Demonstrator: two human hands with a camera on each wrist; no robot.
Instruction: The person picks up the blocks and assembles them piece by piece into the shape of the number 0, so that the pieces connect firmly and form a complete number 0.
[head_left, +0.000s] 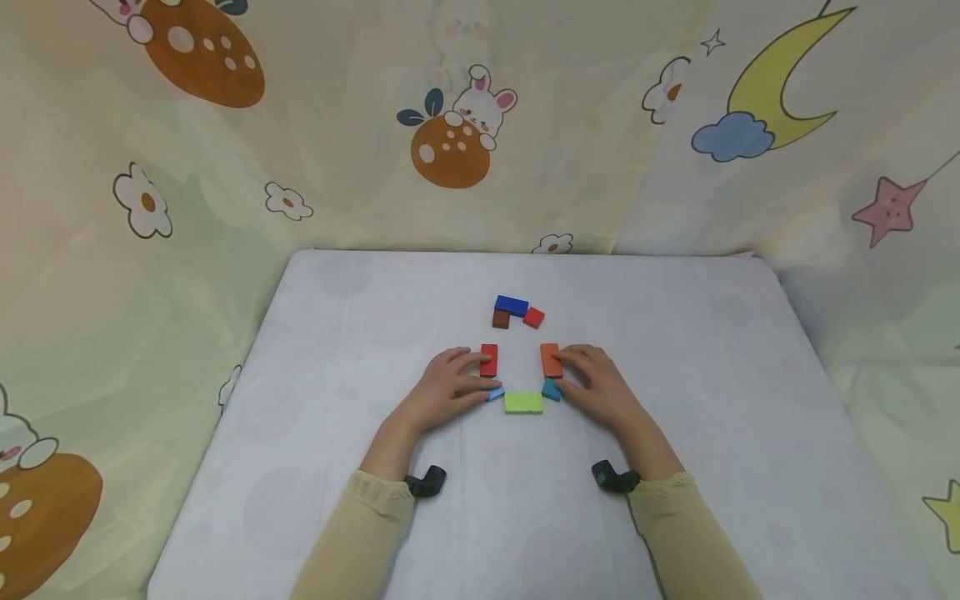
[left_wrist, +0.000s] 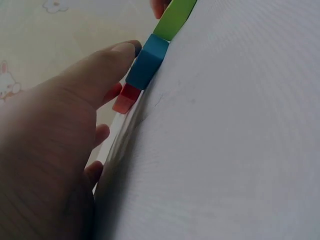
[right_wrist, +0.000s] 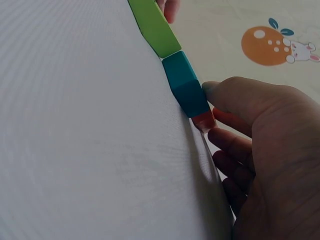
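My left hand (head_left: 444,390) touches a red block (head_left: 489,363) and a light blue block (head_left: 496,394) from their left side. In the left wrist view its thumb lies along the blue block (left_wrist: 147,62). Across from it, my right hand (head_left: 606,388) has its fingertips against an orange block (head_left: 551,361) and a teal block (head_left: 552,390). Its thumb meets the teal block (right_wrist: 185,84) in the right wrist view. Between the two angled blue blocks sits a light green block (head_left: 523,403), so the pieces form a U. The fingers of both hands look relaxed.
Beyond the U, a dark blue block (head_left: 512,305) touches a brown block (head_left: 501,319) and a small tilted red block (head_left: 534,317). All rest on a white-covered table (head_left: 337,317). A patterned curtain (head_left: 337,125) surrounds its back and sides.
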